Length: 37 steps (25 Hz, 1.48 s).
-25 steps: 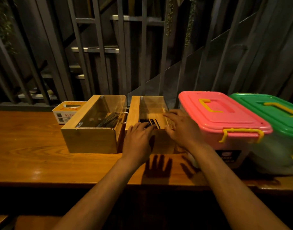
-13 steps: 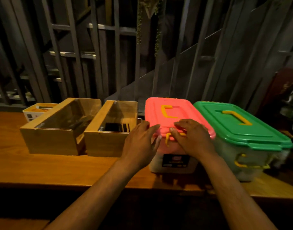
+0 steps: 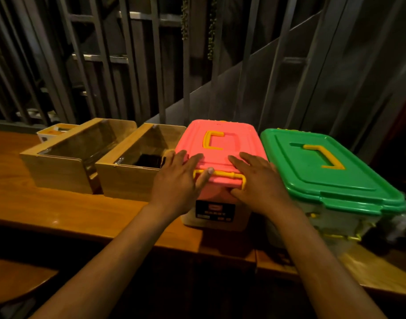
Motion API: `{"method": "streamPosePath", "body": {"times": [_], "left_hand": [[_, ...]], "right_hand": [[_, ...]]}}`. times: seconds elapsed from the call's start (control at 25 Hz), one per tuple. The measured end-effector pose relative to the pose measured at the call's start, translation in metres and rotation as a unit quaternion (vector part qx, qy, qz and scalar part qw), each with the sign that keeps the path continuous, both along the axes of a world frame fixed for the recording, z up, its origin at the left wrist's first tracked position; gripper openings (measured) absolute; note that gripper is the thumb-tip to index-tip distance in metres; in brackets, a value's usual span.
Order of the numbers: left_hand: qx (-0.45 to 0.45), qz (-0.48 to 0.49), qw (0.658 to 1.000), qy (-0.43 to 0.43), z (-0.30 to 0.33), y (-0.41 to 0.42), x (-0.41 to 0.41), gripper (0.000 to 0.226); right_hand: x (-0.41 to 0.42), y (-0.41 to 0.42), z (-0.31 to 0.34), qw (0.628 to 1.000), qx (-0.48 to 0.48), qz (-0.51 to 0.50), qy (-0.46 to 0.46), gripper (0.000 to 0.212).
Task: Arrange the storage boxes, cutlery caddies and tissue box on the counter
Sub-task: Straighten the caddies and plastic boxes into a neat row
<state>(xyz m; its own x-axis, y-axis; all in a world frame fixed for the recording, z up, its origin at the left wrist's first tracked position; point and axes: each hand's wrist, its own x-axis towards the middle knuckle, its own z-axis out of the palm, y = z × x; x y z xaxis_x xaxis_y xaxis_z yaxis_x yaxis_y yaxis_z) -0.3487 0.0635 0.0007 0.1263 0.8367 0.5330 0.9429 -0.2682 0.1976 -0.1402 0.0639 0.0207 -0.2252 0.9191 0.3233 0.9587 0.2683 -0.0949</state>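
Note:
A storage box with a pink lid [image 3: 229, 143] and yellow handle stands on the wooden counter [image 3: 47, 210]. My left hand [image 3: 176, 183] lies on the lid's front left corner, thumb on the yellow latch. My right hand [image 3: 257, 183] covers the front right corner, thumb hooked under the lid's edge. A green-lidded storage box [image 3: 324, 171] stands close on the right. Left of the pink box sit two wooden cutlery caddies, one [image 3: 128, 180] beside it with dark cutlery inside and another [image 3: 59, 171] further left. A white and orange tissue box [image 3: 47, 135] peeks out behind the far caddy.
Dark vertical metal bars and a slanted panel rise right behind the counter. The green box overhangs the counter's front edge at the right. Bare counter wood stretches to the left in front of the caddies. A curved wooden seat [image 3: 17, 279] shows below at the lower left.
Both hands left the right cutlery caddy and moved right onto the pink lid, then spread apart to its front corners. The view swung to the right.

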Motion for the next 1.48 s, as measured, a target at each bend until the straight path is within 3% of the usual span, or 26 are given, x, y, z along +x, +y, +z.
{"method": "streamPosePath", "body": {"times": [0.24,0.84,0.96,1.12,1.28,1.48], "left_hand": [[-0.026,-0.001,1.000,-0.007,0.001,0.036,0.001,0.062],[-0.050,-0.033,0.998,0.025,0.028,0.091,0.014,0.056],[-0.061,-0.048,0.997,0.028,0.027,0.095,0.012,0.054],[-0.072,-0.048,0.996,-0.029,0.017,0.108,0.008,0.054],[-0.062,-0.046,0.994,0.083,0.018,0.107,0.005,0.055],[-0.020,-0.064,0.997,0.045,0.016,0.074,0.010,0.049]], "right_hand": [[-0.014,0.038,0.012,0.996,-0.043,-0.048,-0.062,0.093],[-0.011,0.118,0.014,0.992,-0.066,-0.085,-0.063,0.093],[-0.011,0.119,0.012,0.992,-0.057,-0.087,-0.065,0.092],[-0.014,0.117,0.012,0.991,-0.059,-0.099,-0.067,0.092],[-0.020,0.100,0.022,0.985,-0.093,-0.129,-0.068,0.095],[0.002,0.049,0.051,0.995,-0.033,-0.090,0.032,0.079]]}}
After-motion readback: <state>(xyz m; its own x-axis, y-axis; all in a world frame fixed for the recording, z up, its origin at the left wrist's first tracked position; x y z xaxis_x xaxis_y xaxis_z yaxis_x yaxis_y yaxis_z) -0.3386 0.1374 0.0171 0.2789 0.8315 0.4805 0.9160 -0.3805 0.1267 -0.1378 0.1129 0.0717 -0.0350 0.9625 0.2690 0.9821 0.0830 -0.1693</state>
